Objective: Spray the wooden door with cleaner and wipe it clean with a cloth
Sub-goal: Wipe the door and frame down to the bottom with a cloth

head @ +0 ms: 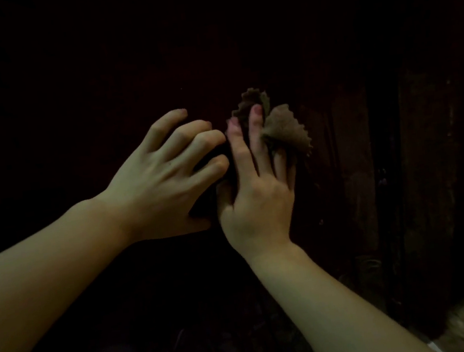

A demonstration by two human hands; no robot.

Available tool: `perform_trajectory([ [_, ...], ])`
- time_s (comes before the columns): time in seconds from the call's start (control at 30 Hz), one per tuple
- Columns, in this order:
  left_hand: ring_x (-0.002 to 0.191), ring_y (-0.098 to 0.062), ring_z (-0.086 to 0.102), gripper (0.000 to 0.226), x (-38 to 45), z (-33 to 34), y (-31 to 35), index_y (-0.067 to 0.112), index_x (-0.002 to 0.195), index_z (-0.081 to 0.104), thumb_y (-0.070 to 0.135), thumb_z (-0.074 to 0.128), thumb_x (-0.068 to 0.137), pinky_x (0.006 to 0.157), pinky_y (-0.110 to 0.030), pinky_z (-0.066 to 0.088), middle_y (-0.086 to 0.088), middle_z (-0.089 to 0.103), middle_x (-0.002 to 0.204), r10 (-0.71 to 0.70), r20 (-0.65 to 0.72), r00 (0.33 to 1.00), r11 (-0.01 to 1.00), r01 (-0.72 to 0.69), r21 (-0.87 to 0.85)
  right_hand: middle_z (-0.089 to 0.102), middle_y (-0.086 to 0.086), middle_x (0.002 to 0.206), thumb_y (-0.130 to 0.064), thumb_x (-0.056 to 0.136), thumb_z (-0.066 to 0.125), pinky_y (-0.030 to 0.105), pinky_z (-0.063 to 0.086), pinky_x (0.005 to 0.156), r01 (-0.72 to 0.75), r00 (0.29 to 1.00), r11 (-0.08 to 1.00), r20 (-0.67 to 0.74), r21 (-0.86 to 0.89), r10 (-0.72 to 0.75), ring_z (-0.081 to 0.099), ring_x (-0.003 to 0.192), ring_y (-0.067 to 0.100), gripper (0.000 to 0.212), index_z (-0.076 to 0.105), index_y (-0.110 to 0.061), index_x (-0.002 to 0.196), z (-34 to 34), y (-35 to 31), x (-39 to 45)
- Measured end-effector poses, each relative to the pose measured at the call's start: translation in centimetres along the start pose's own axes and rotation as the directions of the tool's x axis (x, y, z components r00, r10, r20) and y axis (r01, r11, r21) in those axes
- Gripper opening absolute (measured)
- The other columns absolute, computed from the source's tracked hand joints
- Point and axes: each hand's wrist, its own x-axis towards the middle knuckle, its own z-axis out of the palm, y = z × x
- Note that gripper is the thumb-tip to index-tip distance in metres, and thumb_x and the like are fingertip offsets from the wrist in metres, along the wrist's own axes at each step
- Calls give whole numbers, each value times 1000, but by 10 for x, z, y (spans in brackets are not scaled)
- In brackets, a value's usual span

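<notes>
Very dim, grainy view; surroundings nearly black, blurred pale patch bottom right.

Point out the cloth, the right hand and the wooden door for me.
cloth [285,129], head view, on the zigzag-edged flap right of the fingers.
right hand [256,196], head view, on the back of the hand.
wooden door [422,138], head view, on a dark vertical panel at the right.

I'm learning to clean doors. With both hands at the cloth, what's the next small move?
Probably flatten the cloth under the right hand and wipe: it looks bunched between those fingers against the dark wooden door, with the left hand touching it.
</notes>
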Motion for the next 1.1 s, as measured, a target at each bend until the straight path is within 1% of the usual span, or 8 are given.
perform_trajectory([
  [0.2, 127, -37, 38, 62, 10, 2, 3, 15, 121, 51, 58, 58, 77, 112, -54, 20, -17, 44, 130, 19, 18, 1000, 999, -19, -29, 9, 9, 162, -38, 84, 48, 51, 12, 118, -69, 993, 975, 77, -213, 87, 14, 147, 34, 78, 18, -18, 153, 4, 52, -64],
  [0.43, 128, -38, 37, 82, 25, 6, 6, 13, 123, 48, 62, 71, 62, 112, -54, 18, -17, 43, 133, 78, 17, 997, 996, -77, -33, 12, 5, 162, -40, 93, 43, 49, 13, 120, -39, 999, 997, -11, -67, 38, 14, 148, 30, 65, 23, -22, 153, -5, 28, 1],
  [0.57, 127, -37, 38, 65, 26, 4, 6, 15, 123, 50, 61, 53, 76, 110, -53, 20, -16, 42, 132, 74, 31, 997, 997, -73, -33, 17, 11, 161, -38, 90, 42, 53, 19, 117, -32, 999, 990, 3, -137, 32, 25, 144, 36, 68, 23, -19, 152, 0, 51, -27],
  [0.7, 123, -37, 41, 62, 36, 4, 7, 14, 118, 54, 58, 61, 74, 105, -52, 25, -18, 48, 129, 70, 6, 998, 996, -70, -46, 15, 13, 161, -43, 90, 39, 45, 3, 120, -84, 996, 983, 21, -165, 89, 14, 147, 36, 70, 21, -16, 152, 0, 62, -44],
  [0.77, 122, -37, 43, 62, 46, 5, 10, 14, 117, 54, 57, 64, 73, 105, -52, 26, -18, 49, 128, 60, -9, 998, 997, -60, -43, 13, 12, 162, -50, 97, 28, 43, 2, 119, -117, 993, 986, -11, -122, 116, 15, 147, 35, 65, 23, -17, 153, -4, 52, -24],
  [0.83, 122, -38, 44, 61, 54, 6, 13, 13, 117, 53, 55, 63, 74, 106, -51, 27, -17, 51, 127, 52, -24, 998, 998, -53, -37, 15, 10, 162, -46, 97, 31, 41, 1, 119, -114, 993, 990, -51, -84, 110, 13, 147, 30, 63, 27, -18, 153, -8, 45, 1],
  [0.97, 120, -37, 45, 61, 65, 6, 13, 12, 115, 54, 55, 65, 73, 105, -52, 28, -18, 52, 125, 55, -38, 998, 997, -56, -45, 13, 8, 162, -46, 97, 33, 49, 12, 120, -72, 997, 993, -19, -93, 71, 12, 148, 29, 63, 25, -20, 153, -9, 61, -3],
  [1.1, 121, -37, 44, 57, 70, 6, 13, 12, 113, 58, 52, 67, 73, 104, -52, 28, -18, 52, 126, 60, -23, 998, 997, -61, -41, 11, 10, 162, -53, 98, 16, 58, 21, 113, -173, 984, 975, 26, -143, 178, 24, 144, 39, 65, 18, -18, 153, -5, 86, -41],
])
